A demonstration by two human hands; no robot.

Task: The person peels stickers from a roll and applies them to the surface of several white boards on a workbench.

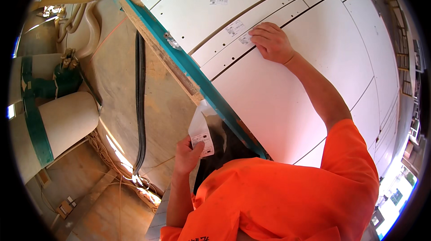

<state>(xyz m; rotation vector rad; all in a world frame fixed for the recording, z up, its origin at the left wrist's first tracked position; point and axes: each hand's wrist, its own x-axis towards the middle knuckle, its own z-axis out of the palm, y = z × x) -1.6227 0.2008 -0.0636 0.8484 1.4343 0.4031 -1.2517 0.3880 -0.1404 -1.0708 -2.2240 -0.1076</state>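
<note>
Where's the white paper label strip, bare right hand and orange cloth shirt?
White paper label strip [199, 126]: head view, blank middle part.
Bare right hand [273, 43]: head view, back of hand.
Orange cloth shirt [292, 191]: head view, broad middle.

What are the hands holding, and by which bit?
The left hand pinches a white label strip by its printed lower end. The right hand, at another label, seems to hold nothing.

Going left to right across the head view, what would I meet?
Green band around a thick pipe, black cable or hose, left hand holding a label sheet, right hand at the white panels.
</note>
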